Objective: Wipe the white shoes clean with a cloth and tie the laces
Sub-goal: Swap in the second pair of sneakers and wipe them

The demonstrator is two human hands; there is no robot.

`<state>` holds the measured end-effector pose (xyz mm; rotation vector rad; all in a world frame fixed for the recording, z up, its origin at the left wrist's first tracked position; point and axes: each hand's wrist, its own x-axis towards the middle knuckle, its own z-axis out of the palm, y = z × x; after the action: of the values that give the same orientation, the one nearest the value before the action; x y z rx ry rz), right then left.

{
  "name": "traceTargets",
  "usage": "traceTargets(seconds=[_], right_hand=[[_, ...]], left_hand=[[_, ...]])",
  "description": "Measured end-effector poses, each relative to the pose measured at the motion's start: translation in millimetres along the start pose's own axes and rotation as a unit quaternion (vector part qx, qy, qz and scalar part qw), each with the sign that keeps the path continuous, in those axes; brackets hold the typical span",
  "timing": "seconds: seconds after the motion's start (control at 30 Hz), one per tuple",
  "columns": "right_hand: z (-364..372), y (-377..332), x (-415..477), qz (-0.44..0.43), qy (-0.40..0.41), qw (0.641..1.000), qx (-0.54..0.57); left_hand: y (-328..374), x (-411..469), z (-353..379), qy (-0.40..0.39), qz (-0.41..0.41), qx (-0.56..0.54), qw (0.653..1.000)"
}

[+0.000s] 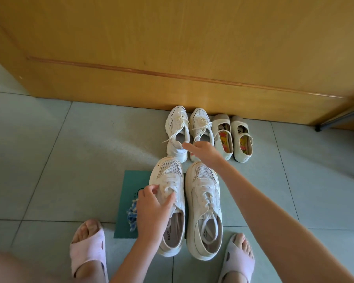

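Near pair: two large white mesh-toed sneakers, left one (169, 170) and right one (204, 201), side by side at lower centre, toes towards the door.
Far pair: two smaller white lace-up sneakers (177, 123), centre of frame, laces lying loose.
Cloth: crumpled blue-and-white cloth (132, 215), on the teal rectangular mat (135, 180), just left of the near pair, not in either hand.
Left hand (153, 209): fingers bent over the outer edge of the left large sneaker, thumb laid across its laces, holding the upper.
Right hand (204, 152): stretched over to the far pair, forefinger straight at a heel opening, other fingers loosely curled, holding nothing.
Step in hand: judged as sorting and choosing shoes; no wiping is under way.
Next move: likely calls for picking up the cloth while one hand steadies a shoe.
Surroundings: cream strapped slippers (242, 144) right of the far pair; yellow wooden door (172, 48) above; pale tiled floor (59, 160).
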<state>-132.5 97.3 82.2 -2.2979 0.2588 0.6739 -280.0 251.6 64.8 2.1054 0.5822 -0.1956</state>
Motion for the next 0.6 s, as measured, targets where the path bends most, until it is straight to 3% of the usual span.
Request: traceTargets(seconds=[0.13,0.27,0.33,0.47,0.6], right_hand=[[6,5,-2,-0.002,0.029,0.998,-0.056],[5,4,-6,-0.013,-0.008,0.999,0.036],[5,4,-8,-0.020,-0.009,1.000,-0.005],[4,7,-11,-0.044,0.075,0.991,-0.100],[-1,11,-12,-0.055,0.017,0.998,-0.041]], left_hand=[[2,1,-3,-0.006,0.000,-0.002,1.000],[0,2,-7,-0.025,-0.002,0.003,1.000],[-1,3,-9,-0.031,-0.001,0.002,1.000],[-1,4,-11,-0.028,0.008,0.006,1.000],[0,3,-10,-0.033,0.014,0.014,0.999]])
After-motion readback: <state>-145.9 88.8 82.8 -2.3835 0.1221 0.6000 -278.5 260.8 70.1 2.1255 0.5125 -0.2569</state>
